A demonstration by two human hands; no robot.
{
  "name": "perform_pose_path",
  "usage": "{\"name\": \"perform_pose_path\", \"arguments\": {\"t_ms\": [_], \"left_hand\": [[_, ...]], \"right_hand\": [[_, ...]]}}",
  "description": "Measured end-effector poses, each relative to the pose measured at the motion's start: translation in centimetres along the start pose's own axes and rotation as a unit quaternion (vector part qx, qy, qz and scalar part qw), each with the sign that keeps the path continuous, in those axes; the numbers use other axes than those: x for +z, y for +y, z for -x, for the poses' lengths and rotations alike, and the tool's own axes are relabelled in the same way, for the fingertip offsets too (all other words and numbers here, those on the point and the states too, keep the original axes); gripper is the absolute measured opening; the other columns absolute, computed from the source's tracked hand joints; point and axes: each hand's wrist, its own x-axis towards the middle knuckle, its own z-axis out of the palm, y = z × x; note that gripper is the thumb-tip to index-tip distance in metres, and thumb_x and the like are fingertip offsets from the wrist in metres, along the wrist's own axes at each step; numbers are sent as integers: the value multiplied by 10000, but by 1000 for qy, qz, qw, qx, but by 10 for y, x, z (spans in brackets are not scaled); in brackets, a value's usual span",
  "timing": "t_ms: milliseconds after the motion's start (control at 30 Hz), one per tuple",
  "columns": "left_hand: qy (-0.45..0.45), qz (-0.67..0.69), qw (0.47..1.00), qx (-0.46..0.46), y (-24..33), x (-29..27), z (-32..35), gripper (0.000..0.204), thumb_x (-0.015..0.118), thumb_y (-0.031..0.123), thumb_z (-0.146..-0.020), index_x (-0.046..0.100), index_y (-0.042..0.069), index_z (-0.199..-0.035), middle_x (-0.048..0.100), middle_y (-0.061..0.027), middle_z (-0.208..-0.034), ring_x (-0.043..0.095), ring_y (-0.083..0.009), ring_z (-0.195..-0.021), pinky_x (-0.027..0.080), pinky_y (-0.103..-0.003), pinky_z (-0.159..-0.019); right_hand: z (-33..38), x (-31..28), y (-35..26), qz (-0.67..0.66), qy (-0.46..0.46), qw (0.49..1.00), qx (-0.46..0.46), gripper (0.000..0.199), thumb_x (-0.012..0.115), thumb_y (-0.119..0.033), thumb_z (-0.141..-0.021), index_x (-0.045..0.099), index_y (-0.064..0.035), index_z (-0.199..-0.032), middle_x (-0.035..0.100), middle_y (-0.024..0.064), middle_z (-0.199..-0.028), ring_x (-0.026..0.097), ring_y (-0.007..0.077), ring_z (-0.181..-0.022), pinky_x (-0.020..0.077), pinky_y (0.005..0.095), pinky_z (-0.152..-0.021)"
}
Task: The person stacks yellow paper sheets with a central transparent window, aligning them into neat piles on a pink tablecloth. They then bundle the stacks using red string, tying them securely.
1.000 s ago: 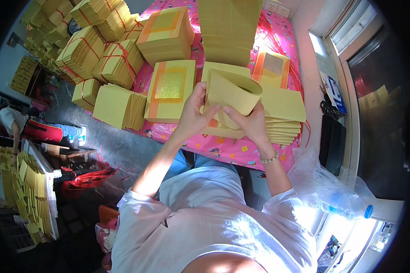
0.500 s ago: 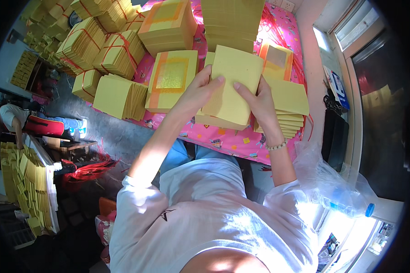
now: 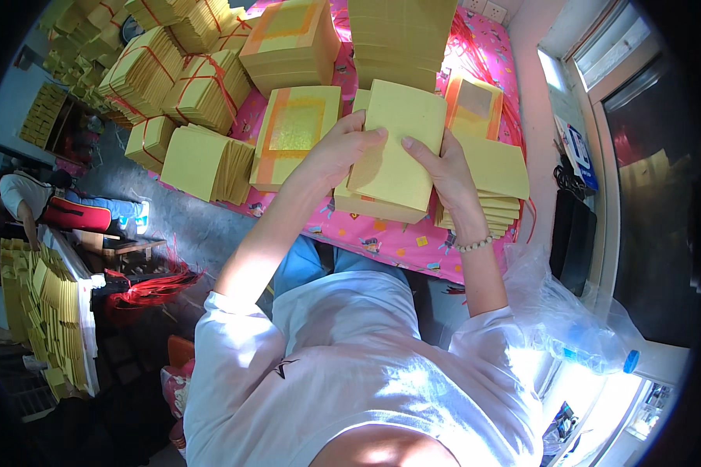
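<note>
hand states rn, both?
Left hand: holding the yellow paper by its left side, thumb on top.
Right hand: holding the same paper's right side, thumb on top.

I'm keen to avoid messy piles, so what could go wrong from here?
The yellow paper between the left hand and right hand could end up crooked over the yellow block beneath. The right hand, close to the loose, uneven stack, might nudge it out of line.

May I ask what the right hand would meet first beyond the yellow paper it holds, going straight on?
Beyond the yellow paper, the right hand would probably meet the tall yellow stack, though depth is unclear.
</note>
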Motion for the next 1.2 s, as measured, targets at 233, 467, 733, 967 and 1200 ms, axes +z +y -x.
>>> {"name": "perform_pose_path", "arguments": {"t_ms": [233, 467, 733, 967, 1200], "left_hand": [[-6, -2, 1000, 6, 2, 0, -1, 406, 534, 70, -905, 449, -9, -1294, 582, -105, -1202, 589, -186, -1083, 481, -323, -919], [-3, -5, 1000, 3, 4, 0, -1, 417, 549, 62, -889, 454, -6, -1289, 587, -102, -1190, 594, -186, -1068, 482, -324, -916], [20, 8, 1000, -2, 3, 3, -2, 366, 558, 76, -887, 482, -12, -1235, 600, -107, -1145, 602, -187, -1037, 485, -319, -891], [55, -75, 994, 51, 2, 15, 7, 376, 531, 89, -923, 454, 12, -1283, 581, -85, -1185, 576, -147, -1067, 460, -298, -914], [77, -94, 961, 247, -22, 26, 14, 338, 509, 93, -945, 413, -5, -1254, 567, -99, -1129, 544, -129, -1041, 451, -278, -879]], "right_hand": [[-3, -2, 1, 13, -11, 1000, -15, 484, 727, -149, -820, 499, 53, -1196, 623, 129, -1096, 614, 170, -981, 503, 289, -838], [-4, -4, 4, 29, -5, 999, -11, 536, 729, -157, -820, 462, 54, -1234, 605, 139, -1134, 602, 178, -1016, 496, 293, -858], [-5, -5, 5, 18, -7, 1000, -12, 539, 733, -150, -817, 459, 51, -1235, 604, 140, -1135, 598, 180, -1025, 498, 295, -864], [-1, -2, 3, 69, 2, 997, -35, 530, 703, -94, -832, 431, 35, -1268, 575, 121, -1174, 576, 172, -1070, 483, 304, -911], [15, 7, 5, 80, 15, 990, -118, 593, 705, -37, -806, 380, 4, -1300, 562, 114, -1157, 579, 171, -1054, 505, 296, -868]]}}
